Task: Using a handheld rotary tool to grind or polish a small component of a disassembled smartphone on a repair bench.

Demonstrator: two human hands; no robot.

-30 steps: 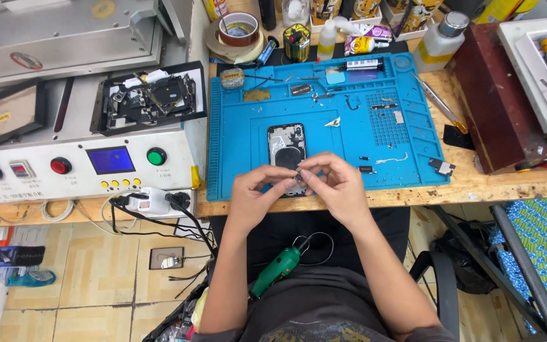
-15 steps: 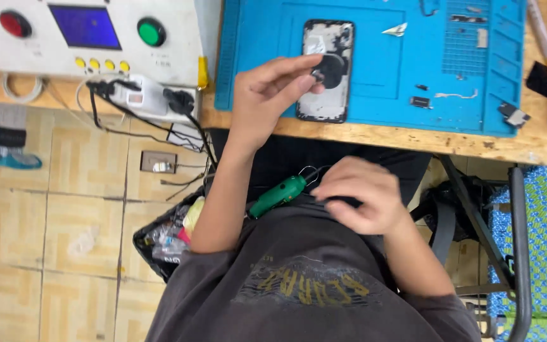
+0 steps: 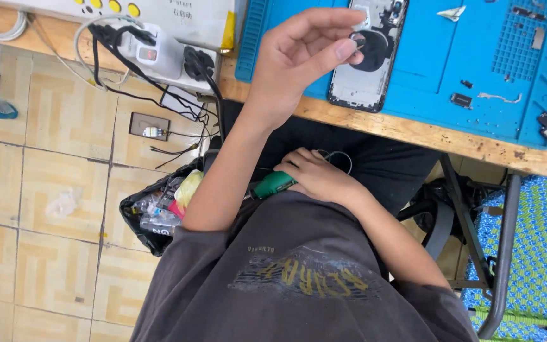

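Green-handled electric screwdriver [image 3: 273, 184] lying across lap at frame centre, long axis running left-right, cord looping rightward. Right hand [image 3: 316, 177] closing around its right end, gripping it. Left hand [image 3: 299, 54] hovering upper centre, fingers loosely curled, pinching nothing discernible, above opened black smartphone back housing [image 3: 365, 57] on blue silicone repair mat [image 3: 476, 69].

Place: phone-repair workshop
Signs: blue repair mat [image 3: 476, 76] laid on wooden bench [image 3: 413, 130]; opened phone [image 3: 368, 57]; loose small parts [image 3: 463, 100]; button-fronted machine [image 3: 178, 19]
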